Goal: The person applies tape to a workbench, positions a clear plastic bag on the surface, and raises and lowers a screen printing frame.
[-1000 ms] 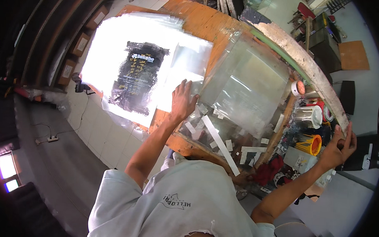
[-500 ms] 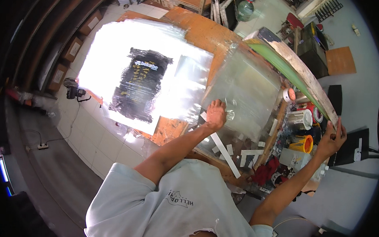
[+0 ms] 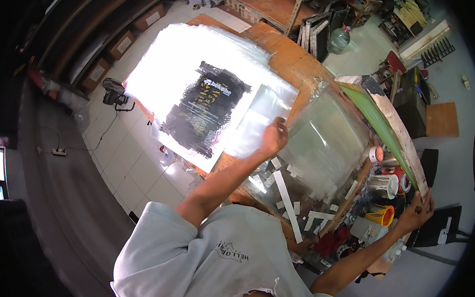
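A silk-screen frame [image 3: 400,133] with green mesh and a pale wooden edge stands tilted up at the right. My right hand [image 3: 417,211] grips its near end, thumb and fingers closed on the wood. My left hand [image 3: 273,138] is over the right edge of the clear plastic sheets [image 3: 266,108], its fingers curled. Whether plastic is pinched in them cannot be made out. Left of it, a white sheet with a black printed block [image 3: 204,113] lies on the pile. Beneath the raised frame is a glossy, transparent work surface [image 3: 324,138].
A long white strip [image 3: 288,205] and several pale scraps lie by the near table edge. Paint tubs, among them a yellow-orange one [image 3: 380,215], crowd the right. A red cloth [image 3: 332,243] sits nearer me. A small black fan [image 3: 114,94] stands at the left.
My left hand has gone from the glossy work surface leftward to the edge of the plastic sheets. My right hand keeps its grip on the screen frame. The whole view has shifted.
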The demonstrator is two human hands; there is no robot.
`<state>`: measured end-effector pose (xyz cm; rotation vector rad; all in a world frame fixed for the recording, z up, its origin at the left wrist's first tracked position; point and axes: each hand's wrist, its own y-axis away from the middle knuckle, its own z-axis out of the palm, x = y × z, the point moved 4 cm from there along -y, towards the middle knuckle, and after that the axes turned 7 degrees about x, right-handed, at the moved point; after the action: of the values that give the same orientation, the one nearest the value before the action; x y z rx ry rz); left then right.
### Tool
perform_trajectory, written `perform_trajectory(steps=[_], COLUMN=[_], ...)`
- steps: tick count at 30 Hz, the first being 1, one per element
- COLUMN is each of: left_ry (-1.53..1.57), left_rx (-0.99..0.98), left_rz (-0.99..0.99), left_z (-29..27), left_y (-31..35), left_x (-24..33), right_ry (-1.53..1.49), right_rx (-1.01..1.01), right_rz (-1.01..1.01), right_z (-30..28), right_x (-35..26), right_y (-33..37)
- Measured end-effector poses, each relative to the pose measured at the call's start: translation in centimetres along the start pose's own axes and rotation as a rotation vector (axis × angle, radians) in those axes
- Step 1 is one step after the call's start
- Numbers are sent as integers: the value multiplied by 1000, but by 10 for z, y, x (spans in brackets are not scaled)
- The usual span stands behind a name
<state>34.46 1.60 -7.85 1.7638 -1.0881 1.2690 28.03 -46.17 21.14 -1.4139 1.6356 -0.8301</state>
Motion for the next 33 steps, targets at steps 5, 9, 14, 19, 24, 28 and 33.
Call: perform_trajectory(steps=[5,9,14,19,24,28,33], left_ry=[-512,-989,-851,-719,-495,-524,-797], left_rx=[410,779,514,552,763,696,234], left_rz=[298,106,-186,-59,82,29,-87], left_z=[-150,-270,-322,-345,-412,-432,-358], left_y=[-60,-84,-98,-129,-178,-199,-171], left_x=[-37,-61,-75,-87,-110,-106,-96], right_ry=[15,15,52,103,138,142,128], right_rx=[1,-5,-29,-20,-32,-54,-68], right_rz=[-25,-19,11,-73,6,11,45], right_z=[-1,1,0,-2,-5,-4,-7], right_x=[-4,-7,-4,7,-2,-1,-5], right_y=[-1,-1,1,-1,-1,-3,-2])
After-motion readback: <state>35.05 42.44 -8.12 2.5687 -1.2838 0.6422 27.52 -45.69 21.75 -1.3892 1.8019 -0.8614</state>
